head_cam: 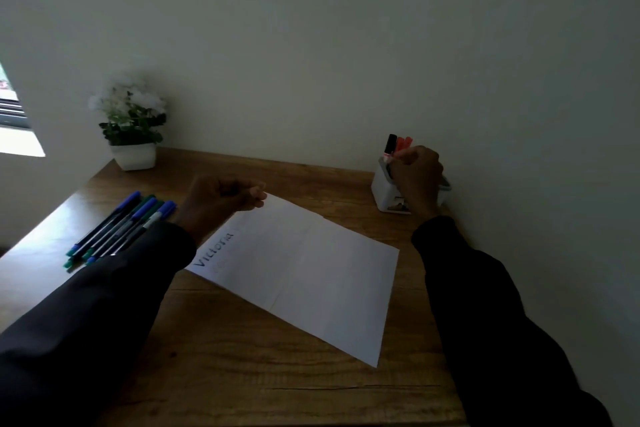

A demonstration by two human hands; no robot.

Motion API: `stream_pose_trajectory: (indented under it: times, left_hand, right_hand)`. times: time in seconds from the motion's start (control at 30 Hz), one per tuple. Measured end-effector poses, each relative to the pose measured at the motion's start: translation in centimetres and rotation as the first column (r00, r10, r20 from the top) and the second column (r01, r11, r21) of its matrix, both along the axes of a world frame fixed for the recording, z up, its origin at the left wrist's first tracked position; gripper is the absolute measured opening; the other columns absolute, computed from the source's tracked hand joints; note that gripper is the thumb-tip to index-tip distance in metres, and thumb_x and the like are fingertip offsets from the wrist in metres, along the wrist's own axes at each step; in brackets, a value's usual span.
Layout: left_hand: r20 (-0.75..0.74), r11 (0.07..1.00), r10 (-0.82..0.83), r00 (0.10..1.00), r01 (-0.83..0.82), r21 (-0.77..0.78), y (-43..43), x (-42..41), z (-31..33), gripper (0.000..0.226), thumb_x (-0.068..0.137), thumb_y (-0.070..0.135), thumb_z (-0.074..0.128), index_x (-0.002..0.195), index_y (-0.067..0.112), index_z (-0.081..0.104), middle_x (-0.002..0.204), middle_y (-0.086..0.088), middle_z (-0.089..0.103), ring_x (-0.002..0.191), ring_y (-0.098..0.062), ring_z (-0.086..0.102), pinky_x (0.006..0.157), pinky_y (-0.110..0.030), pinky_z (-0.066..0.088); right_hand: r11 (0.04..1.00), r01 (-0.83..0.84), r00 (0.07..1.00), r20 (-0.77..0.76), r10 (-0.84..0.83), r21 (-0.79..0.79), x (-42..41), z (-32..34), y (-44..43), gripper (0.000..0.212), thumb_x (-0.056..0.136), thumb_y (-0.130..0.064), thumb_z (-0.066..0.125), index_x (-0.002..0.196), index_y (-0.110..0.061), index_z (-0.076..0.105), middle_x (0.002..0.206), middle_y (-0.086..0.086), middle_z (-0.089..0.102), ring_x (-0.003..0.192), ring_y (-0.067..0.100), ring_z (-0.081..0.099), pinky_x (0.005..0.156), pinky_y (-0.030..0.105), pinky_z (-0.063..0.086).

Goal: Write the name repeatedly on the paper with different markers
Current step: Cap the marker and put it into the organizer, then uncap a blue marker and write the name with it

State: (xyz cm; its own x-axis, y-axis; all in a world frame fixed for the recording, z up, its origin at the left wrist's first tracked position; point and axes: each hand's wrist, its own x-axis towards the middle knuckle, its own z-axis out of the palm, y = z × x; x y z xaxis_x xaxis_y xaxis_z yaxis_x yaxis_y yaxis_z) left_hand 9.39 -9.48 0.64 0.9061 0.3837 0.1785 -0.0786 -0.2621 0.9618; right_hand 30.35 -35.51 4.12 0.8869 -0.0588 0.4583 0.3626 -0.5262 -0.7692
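My right hand (415,173) has its fingers pinching a red marker (403,143) in the holder (380,190); my left hand (221,199) curls its fingers at the paper (311,270) corner, and I cannot tell whether they grip it.

I've got a wooden desk (242,374) across the lower frame, with a plain pale wall (346,28) behind it. Potted plant (130,121), white flowers, white pot, sits at the desk's far left corner. Bright window (12,111) at the left edge.
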Motion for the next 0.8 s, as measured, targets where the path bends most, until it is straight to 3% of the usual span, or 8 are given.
stream_pose_trajectory:
  times: [0.1, 0.17, 0.23, 0.33, 0.47, 0.53, 0.67, 0.8]
  left_hand:
    - [-0.002, 0.998, 0.050, 0.999, -0.050, 0.027, 0.5, -1.1, 0.1, 0.020, 0.088, 0.011, 0.068, 0.107, 0.004, 0.072, 0.096, -0.002, 0.075, 0.084, -0.005, 0.073, 0.067, -0.010, 0.054]
    - [-0.002, 0.996, 0.088, 0.996, -0.088, 0.033, 1.0, -2.2, 0.1, 0.018, 0.089, 0.010, 0.068, 0.106, 0.007, 0.072, 0.093, 0.000, 0.074, 0.081, -0.002, 0.072, 0.066, -0.010, 0.054]
    - [-0.008, 0.993, 0.113, 0.994, -0.112, 0.020, 1.6, -3.2, 0.1, 0.018, 0.089, 0.010, 0.069, 0.106, 0.009, 0.072, 0.091, -0.003, 0.075, 0.080, -0.004, 0.073, 0.070, -0.013, 0.057]
    - [-0.021, 0.988, 0.154, 0.988, -0.154, -0.017, 2.7, -4.9, 0.2, 0.020, 0.086, 0.014, 0.073, 0.105, 0.007, 0.074, 0.091, -0.006, 0.077, 0.086, -0.016, 0.074, 0.070, -0.015, 0.056]
    - [-0.029, 0.973, 0.231, 0.973, -0.231, -0.009, 4.3, -7.9, 0.0, 0.015, 0.087, 0.015, 0.074, 0.100, 0.008, 0.075, 0.086, -0.006, 0.077, 0.078, -0.014, 0.074, 0.073, -0.023, 0.061]
    - [-0.044, 0.962, 0.273, 0.961, -0.273, 0.005, 5.2, -9.6, -0.3, 0.012, 0.089, 0.016, 0.072, 0.100, 0.010, 0.075, 0.085, -0.008, 0.075, 0.064, -0.002, 0.069, 0.061, -0.016, 0.056]
    - [-0.029, 0.949, 0.310, 0.950, -0.311, -0.050, 7.9, -13.3, -1.3, 0.016, 0.086, 0.016, 0.076, 0.101, 0.009, 0.077, 0.092, -0.006, 0.077, 0.089, -0.015, 0.072, 0.079, -0.023, 0.057]
    - [-0.008, 0.935, 0.350, 0.937, -0.350, -0.063, 9.1, -15.7, -1.9, 0.021, 0.085, 0.012, 0.075, 0.105, 0.004, 0.075, 0.091, -0.009, 0.078, 0.078, -0.006, 0.071, 0.069, -0.016, 0.052]
  right_hand:
    - [0.973, -0.226, 0.974, -0.003, 0.226, 0.045, -2.8, -0.6, 1.8, 0.009, 0.086, -0.004, 0.072, 0.094, 0.001, 0.072, 0.090, 0.009, 0.071, 0.076, 0.010, 0.064, 0.065, 0.008, 0.049]
    - [0.919, -0.391, 0.917, -0.058, 0.394, 0.058, -4.4, -1.5, 3.2, 0.010, 0.085, -0.007, 0.073, 0.093, -0.001, 0.072, 0.089, 0.010, 0.073, 0.079, 0.016, 0.069, 0.072, 0.019, 0.056]
    - [0.889, -0.457, 0.880, -0.126, 0.458, 0.044, -5.6, -2.1, 5.0, 0.006, 0.082, -0.013, 0.076, 0.086, -0.008, 0.074, 0.084, 0.008, 0.075, 0.079, 0.019, 0.072, 0.073, 0.032, 0.059]
    - [0.851, -0.524, 0.837, -0.163, 0.522, 0.034, -7.6, -2.5, 7.8, 0.006, 0.080, -0.008, 0.079, 0.079, -0.013, 0.076, 0.075, 0.000, 0.074, 0.064, 0.000, 0.065, 0.062, 0.018, 0.053]
    - [0.703, -0.704, 0.663, -0.259, 0.702, 0.103, -10.4, -3.1, 10.7, 0.006, 0.084, -0.011, 0.079, 0.090, -0.011, 0.076, 0.081, 0.002, 0.076, 0.071, 0.008, 0.068, 0.065, 0.022, 0.057]
    - [0.656, -0.754, 0.626, -0.267, 0.733, 0.032, -11.5, -3.5, 12.3, 0.007, 0.086, -0.014, 0.078, 0.093, -0.013, 0.076, 0.084, 0.002, 0.076, 0.073, 0.005, 0.068, 0.066, 0.020, 0.056]
    - [0.565, -0.802, 0.597, -0.241, 0.765, -0.193, -13.8, -4.2, 16.0, 0.006, 0.087, -0.012, 0.076, 0.093, -0.013, 0.075, 0.084, -0.008, 0.072, 0.072, -0.006, 0.064, 0.066, 0.008, 0.050]
    - [0.497, -0.820, 0.559, -0.214, 0.801, -0.282, -15.0, -4.5, 19.3, 0.010, 0.087, -0.009, 0.075, 0.097, -0.009, 0.075, 0.088, -0.001, 0.072, 0.075, 0.000, 0.063, 0.066, 0.007, 0.049]
